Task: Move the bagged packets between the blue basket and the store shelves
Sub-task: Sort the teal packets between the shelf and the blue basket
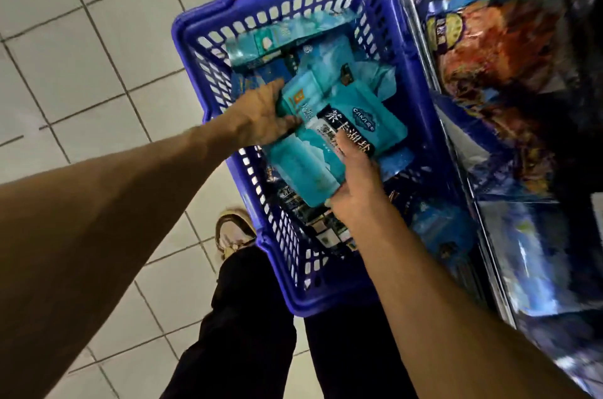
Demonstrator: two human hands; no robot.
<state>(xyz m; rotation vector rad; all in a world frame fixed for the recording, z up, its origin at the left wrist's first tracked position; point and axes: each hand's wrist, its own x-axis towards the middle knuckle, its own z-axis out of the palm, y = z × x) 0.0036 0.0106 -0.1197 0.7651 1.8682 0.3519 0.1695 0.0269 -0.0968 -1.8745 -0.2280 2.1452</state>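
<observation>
L hand (261, 118) + R hand (355, 183) grip teal packets (326, 124) | basket (208, 26) on tiled floor (81, 39) | shelves (509, 105) blurry

White tiled floor (98, 49) carries blue basket (208, 30), under both hands. Store shelves (509, 105) just right of the right hand (355, 183), stacked with blurred bagged packets (496, 49).

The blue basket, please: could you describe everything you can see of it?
The blue basket is rectangular, seemingly moulded plastic, with slotted lattice walls, a thick rim and a handle loop at its far end. It sits low on the tiled floor, hard against the store shelves. Teal bagged packets lie loose inside. Above them, the left hand and right hand grip a bundle of packets.
</observation>
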